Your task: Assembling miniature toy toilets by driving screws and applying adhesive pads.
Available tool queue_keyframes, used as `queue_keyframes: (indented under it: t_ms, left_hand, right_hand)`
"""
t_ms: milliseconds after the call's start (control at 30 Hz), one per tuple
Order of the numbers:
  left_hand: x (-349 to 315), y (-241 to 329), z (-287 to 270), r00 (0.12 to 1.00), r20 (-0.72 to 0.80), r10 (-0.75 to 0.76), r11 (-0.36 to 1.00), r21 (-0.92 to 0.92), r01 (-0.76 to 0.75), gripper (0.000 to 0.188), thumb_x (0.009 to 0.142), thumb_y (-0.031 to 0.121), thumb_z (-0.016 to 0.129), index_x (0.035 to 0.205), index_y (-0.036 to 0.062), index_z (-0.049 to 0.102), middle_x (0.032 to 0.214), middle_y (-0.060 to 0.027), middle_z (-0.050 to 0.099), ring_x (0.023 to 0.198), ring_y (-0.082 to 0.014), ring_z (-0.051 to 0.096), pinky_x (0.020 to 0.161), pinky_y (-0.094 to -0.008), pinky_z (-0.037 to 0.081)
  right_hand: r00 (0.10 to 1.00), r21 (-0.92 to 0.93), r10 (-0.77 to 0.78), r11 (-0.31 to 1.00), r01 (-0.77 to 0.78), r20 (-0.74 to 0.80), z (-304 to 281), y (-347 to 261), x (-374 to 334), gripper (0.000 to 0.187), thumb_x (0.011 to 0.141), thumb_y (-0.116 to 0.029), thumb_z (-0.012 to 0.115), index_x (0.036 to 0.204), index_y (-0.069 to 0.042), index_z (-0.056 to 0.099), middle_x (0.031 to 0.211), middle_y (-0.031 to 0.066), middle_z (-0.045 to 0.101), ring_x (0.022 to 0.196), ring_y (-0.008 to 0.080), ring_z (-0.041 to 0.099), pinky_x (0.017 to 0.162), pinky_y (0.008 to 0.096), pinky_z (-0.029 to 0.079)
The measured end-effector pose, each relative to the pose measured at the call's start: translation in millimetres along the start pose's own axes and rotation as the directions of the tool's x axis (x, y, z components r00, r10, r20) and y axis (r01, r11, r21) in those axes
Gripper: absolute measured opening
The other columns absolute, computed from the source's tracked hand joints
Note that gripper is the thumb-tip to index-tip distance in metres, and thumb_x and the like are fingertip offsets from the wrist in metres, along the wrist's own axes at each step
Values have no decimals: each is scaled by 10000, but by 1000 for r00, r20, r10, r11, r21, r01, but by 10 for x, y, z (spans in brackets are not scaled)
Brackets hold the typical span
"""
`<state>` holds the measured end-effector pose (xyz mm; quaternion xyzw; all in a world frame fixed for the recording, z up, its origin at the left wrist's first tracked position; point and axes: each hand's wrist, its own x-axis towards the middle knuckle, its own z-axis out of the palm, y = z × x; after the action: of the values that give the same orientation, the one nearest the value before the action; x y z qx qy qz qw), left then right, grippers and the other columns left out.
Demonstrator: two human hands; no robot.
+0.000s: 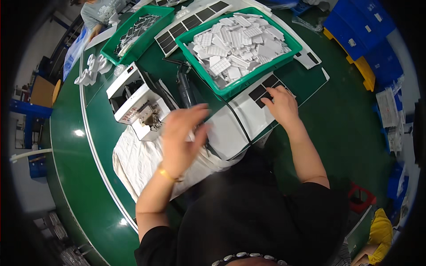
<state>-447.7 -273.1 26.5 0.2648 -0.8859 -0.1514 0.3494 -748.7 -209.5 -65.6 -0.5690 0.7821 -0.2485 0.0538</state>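
My right hand (283,106) rests on a white sheet (259,117) that bears black rectangular pads (256,94). Its bent fingers and thumb are apart and touch the pads; no lifted piece shows. Motion blurs my left hand (179,137), raised in front of a small white machine (140,99) with a metal part on its front. The left fingers look spread, with nothing visible between them. Beyond the right hand stands a green bin (239,84) heaped with white plastic pieces (246,42), some with a grid pattern.
A second green bin (128,57) holds dark and pale flat pieces. Another sheet with black pads (193,22) lies between the bins. A dark cylindrical tool (185,91) and a black cable (239,124) lie near my hands. White cloth (137,159) covers the near edge. Blue crates (361,26) stand right.
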Motion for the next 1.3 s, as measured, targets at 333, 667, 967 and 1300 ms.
queue_keyframes:
  t_ms: [333,667,967,1300]
  left_hand:
    - [273,174,1448,838,535,-108,993,94,68,956,713,251,818,1452,-35,283,1309,-206,549,1075,-376,545,892,-398,491]
    - [295,137,1360,939,344,13,996,83,-44,707,728,235,798,1313,-10,484,947,-143,674,893,-354,584,908,-382,442]
    - [1088,-672,871,911,114,-396,803,524,283,255,708,288,817,898,140,735,1084,-92,618,1051,-342,525,880,-397,466]
    - [418,8,837,936,96,-338,794,-506,338,212,841,35,707,1045,33,648,877,-74,690,796,-158,676,686,-270,529]
  right_hand:
    - [989,84,-63,994,74,-135,67,69,-155,168,814,-172,743,947,-93,677,1022,66,580,930,262,590,761,368,509]
    - [991,988,132,156,10,-31,-189,619,-103,189,913,22,602,1062,-86,554,992,17,594,850,84,546,780,227,446]
    - [984,979,172,202,3,-38,-437,317,-172,300,865,81,634,1129,-46,572,1008,28,602,910,91,566,826,222,466]
    - [996,994,-11,56,91,-91,-339,-470,-169,423,868,119,598,1249,-45,515,1230,106,598,1075,175,598,924,279,479]
